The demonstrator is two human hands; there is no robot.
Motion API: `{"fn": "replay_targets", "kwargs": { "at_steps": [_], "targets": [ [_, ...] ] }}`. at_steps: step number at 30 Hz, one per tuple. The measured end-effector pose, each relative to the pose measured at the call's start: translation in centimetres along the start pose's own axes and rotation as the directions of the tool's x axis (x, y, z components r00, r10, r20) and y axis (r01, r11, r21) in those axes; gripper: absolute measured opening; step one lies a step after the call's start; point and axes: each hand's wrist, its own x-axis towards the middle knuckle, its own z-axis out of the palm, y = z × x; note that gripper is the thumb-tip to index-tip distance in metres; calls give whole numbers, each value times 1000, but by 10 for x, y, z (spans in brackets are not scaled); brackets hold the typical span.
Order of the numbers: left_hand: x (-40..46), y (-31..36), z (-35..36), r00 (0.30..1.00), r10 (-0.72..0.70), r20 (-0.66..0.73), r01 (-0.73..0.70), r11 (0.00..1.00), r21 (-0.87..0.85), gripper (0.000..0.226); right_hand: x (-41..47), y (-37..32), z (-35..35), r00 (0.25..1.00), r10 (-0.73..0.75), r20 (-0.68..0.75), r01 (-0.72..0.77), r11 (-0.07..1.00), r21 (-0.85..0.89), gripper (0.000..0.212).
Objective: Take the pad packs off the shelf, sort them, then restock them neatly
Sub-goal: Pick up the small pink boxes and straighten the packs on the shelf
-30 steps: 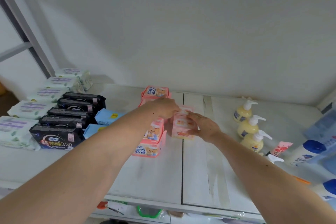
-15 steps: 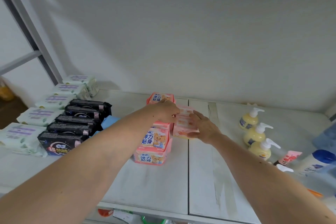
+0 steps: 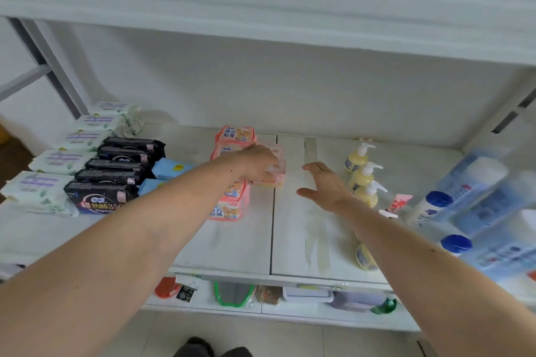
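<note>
On the white shelf point(image 3: 240, 243), a row of pink pad packs with a bear print point(image 3: 230, 206) runs front to back in the middle. Just right of that row stand small pale pink packs point(image 3: 277, 174). My left hand point(image 3: 255, 161) lies over them, fingers curled round their top. My right hand point(image 3: 324, 185) hovers to their right with fingers spread, apart from the packs and holding nothing. Black pad packs point(image 3: 101, 200) and white-green packs point(image 3: 37, 187) stand in rows at the left, with blue packs point(image 3: 171, 166) beside them.
Three yellow pump bottles point(image 3: 364, 177) stand right of my right hand, with a pink tube point(image 3: 396, 203) and blue-capped white bottles point(image 3: 429, 206) further right. A yellow bottle point(image 3: 365, 258) lies near the front edge. A lower shelf holds small items. The upper shelf board point(image 3: 261, 9) hangs overhead.
My right hand has let go of the small pink packs and moved off to the right, fingers spread. My left hand stays on them. The view has tilted up.
</note>
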Motion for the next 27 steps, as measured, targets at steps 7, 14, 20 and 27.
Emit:
{"fn": "replay_targets", "kwargs": {
  "at_steps": [7,14,20,27],
  "targets": [
    [-27,37,-3,996,83,-40,-84,996,-40,49,-68,3,-11,998,49,-33,-49,999,15,58],
    [-64,85,22,974,219,-55,-223,971,-80,46,-163,9,-6,974,201,-103,-192,977,89,47],
    [-97,141,57,934,336,-118,-349,930,-114,44,-248,0,21,931,345,-123,-320,929,185,44],
    [-110,224,95,859,474,-195,-503,853,-142,33,-353,27,45,888,448,-99,-427,886,181,38]
  ]
}}
